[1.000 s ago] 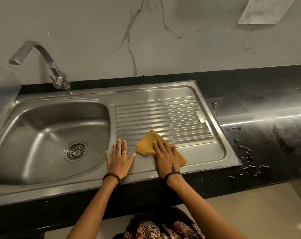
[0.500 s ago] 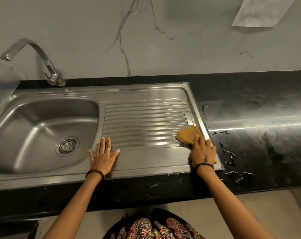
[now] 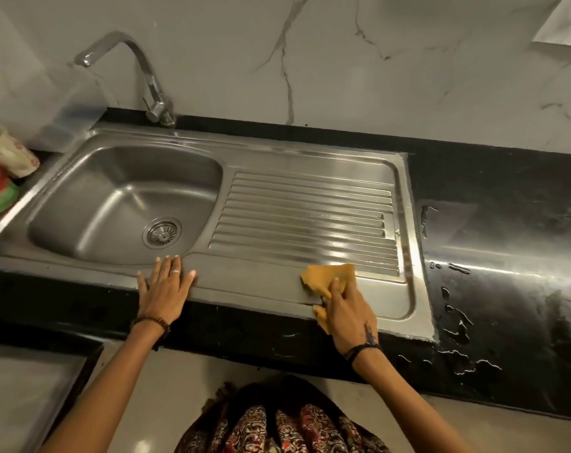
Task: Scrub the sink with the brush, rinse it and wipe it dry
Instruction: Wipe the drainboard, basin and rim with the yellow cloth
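Observation:
A steel sink (image 3: 277, 148) with a bowl on the left and a ribbed drainboard (image 3: 307, 220) on the right is set into a black counter. My right hand (image 3: 347, 313) presses an orange cloth (image 3: 329, 277) flat on the drainboard's front strip, below the ribs. The fingers lie over the cloth, which sticks out ahead of and beneath the hand. My left hand (image 3: 164, 289) rests flat with spread fingers on the sink's front rim, just right of the bowl. No brush is in view.
The tap (image 3: 146, 73) stands behind the bowl, spout to the left. The drain (image 3: 162, 232) sits in the bowl's floor. Water drops lie on the black counter (image 3: 506, 289) to the right. Packets and a cup (image 3: 3, 171) sit at the far left.
My right hand has slid the cloth from the drainboard's right edge back leftwards along the front strip. My left hand stays flat on the front rim. The view has shifted to show more of the left.

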